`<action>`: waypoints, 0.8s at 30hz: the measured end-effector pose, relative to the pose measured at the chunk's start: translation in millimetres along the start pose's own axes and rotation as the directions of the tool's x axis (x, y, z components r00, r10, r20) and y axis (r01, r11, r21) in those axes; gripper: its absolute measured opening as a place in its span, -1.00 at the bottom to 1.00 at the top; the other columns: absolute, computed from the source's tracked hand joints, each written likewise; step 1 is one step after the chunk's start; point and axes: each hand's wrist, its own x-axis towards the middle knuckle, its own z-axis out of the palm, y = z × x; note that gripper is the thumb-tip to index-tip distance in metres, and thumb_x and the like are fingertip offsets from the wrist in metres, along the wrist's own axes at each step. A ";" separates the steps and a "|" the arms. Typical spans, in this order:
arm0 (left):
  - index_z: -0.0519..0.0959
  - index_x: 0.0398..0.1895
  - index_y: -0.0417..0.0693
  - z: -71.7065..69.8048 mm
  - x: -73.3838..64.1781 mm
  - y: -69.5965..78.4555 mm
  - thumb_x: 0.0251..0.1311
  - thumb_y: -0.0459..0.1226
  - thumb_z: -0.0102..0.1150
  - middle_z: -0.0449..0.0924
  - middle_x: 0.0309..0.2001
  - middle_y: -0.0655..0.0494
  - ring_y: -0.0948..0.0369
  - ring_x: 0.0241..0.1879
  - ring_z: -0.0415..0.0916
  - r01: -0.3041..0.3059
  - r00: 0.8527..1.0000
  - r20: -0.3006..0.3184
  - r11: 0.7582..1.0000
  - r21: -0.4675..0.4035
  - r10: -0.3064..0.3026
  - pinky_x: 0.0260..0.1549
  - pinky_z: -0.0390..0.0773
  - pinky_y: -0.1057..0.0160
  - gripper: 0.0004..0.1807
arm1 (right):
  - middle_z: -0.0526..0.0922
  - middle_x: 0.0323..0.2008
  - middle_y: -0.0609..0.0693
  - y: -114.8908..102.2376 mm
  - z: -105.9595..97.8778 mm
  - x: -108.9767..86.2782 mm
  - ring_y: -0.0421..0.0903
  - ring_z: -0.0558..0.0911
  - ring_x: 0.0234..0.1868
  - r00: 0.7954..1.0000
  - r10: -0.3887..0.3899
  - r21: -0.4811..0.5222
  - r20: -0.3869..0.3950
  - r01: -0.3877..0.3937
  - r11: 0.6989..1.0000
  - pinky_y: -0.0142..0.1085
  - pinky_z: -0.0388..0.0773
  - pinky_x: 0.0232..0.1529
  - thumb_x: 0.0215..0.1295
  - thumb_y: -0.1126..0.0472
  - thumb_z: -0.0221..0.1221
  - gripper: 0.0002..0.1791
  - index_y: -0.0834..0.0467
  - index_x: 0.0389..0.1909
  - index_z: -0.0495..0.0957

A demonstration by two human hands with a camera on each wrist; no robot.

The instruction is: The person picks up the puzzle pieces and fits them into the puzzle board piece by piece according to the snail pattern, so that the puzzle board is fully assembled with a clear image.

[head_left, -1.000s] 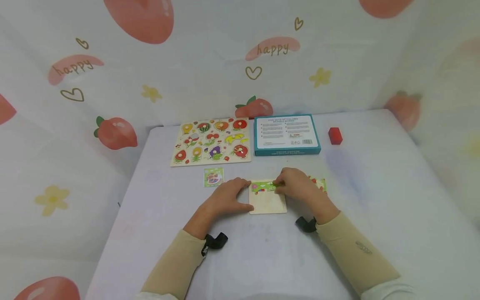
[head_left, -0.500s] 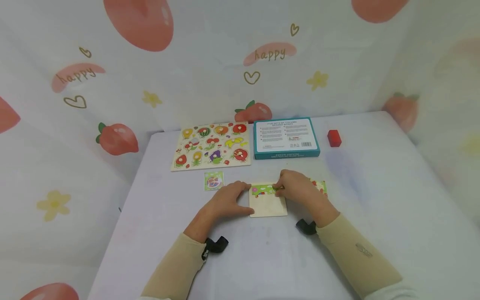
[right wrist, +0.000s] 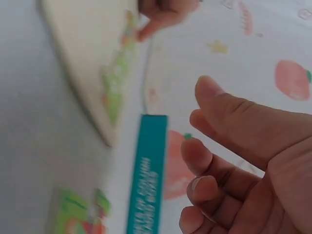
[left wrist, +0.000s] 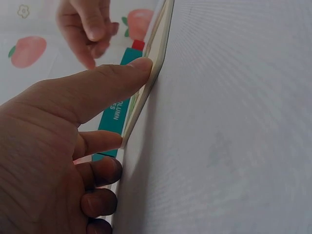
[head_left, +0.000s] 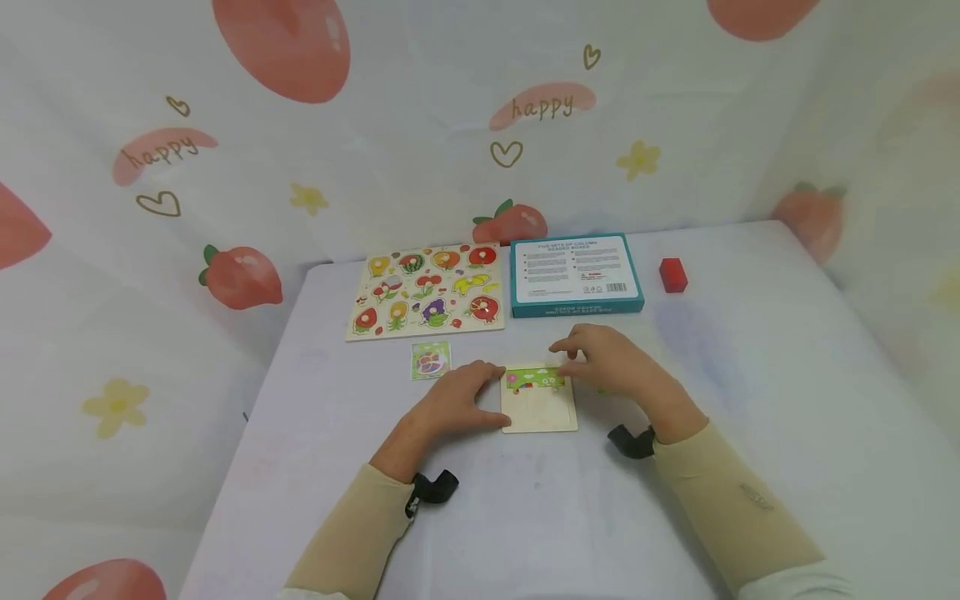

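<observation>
In the head view, a square wooden puzzle board (head_left: 538, 411) lies flat on the table, a strip of green picture pieces (head_left: 535, 379) along its far edge. My left hand (head_left: 457, 398) holds the board's left side, thumb at the near corner and index finger at the far corner. Over the board's right far corner hovers my right hand (head_left: 611, 358), its fingers loosely bent; the right wrist view has nothing between them. Beneath that hand, loose green puzzle pieces (right wrist: 73, 212) are mostly hidden in the head view and blurred in the right wrist view.
A small picture card (head_left: 431, 361) lies left of the board. Behind stand a wooden fruit puzzle (head_left: 420, 321), a teal-edged box (head_left: 577, 271) and a red block (head_left: 672, 275). A printed cloth (head_left: 405, 108) hangs at the back of the white table (head_left: 517, 525).
My right hand has let go of the puzzle piece at the far edge, lifted and shifted right, its fingers spreading. The left hand stays on the board.
</observation>
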 end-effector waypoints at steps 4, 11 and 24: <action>0.42 0.46 0.06 -0.8 0.7 0.7 0.08 0.12 0.47 0.49 0.25 0.17 0.18 0.09 0.40 0.002 1.000 0.000 1.000 0.002 -0.002 0.22 0.43 0.09 -0.13 | 0.62 -0.20 -0.06 2.2 -13.8 -9.6 -0.05 0.53 -0.17 0.996 -0.046 -0.003 -0.071 0.046 0.999 -0.20 0.56 -0.17 0.34 0.07 0.38 -0.55 0.09 0.21 0.67; 0.41 0.47 0.05 -1.2 0.8 -0.7 0.07 0.13 0.46 0.45 0.34 0.13 0.16 0.22 0.39 0.008 1.000 -0.001 1.000 0.004 -0.008 0.30 0.39 0.04 -0.11 | 0.61 -0.26 -0.10 6.7 -32.2 -21.9 -0.06 0.50 -0.27 0.981 -0.090 -0.008 -0.171 0.090 0.996 -0.22 0.52 -0.29 0.34 0.02 0.37 -0.56 0.06 0.19 0.68; 0.41 0.47 0.07 1.1 0.0 -1.3 0.06 0.14 0.48 0.46 0.32 0.17 0.19 0.19 0.39 0.005 1.000 0.008 1.000 0.001 -0.005 0.28 0.41 0.08 -0.10 | 0.58 -0.24 0.00 23.5 -58.3 -39.0 -0.02 0.47 -0.26 0.972 -0.028 -0.003 -0.233 0.028 1.000 -0.23 0.49 -0.35 0.34 0.04 0.37 -0.53 0.15 0.21 0.64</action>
